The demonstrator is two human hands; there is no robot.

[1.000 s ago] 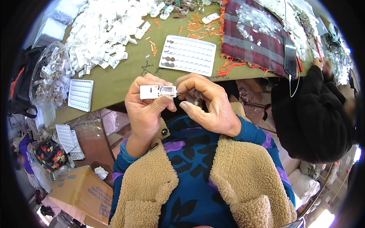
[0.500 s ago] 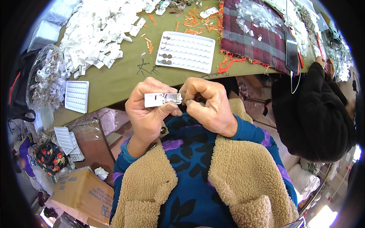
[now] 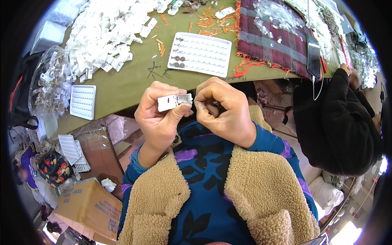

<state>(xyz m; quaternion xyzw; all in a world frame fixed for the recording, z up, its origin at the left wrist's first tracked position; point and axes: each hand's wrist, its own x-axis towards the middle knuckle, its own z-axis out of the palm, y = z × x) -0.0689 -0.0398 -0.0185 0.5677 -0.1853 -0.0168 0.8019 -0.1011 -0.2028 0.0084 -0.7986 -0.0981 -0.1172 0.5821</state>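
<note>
left hand (image 3: 157, 120) pinches small white clip (image 3: 174, 101) above table edge (image 3: 122, 92) | right hand (image 3: 224, 110) fingers closed at clip's end, contents hidden | risk: clip may slip and fall into lap, grip is fingertip-only

Trays w/ round wells: 1 big (image 3: 199, 53), 1 small (image 3: 83, 101), maybe 2 stacked (image 3: 73, 152); 1 phone (image 3: 314, 60).

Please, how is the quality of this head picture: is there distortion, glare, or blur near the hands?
Head view: strong fisheye, the table edge bends and the corners are black; glare at the lower right rim; the left hand, right hand and small white part are sharp and evenly lit.
</note>
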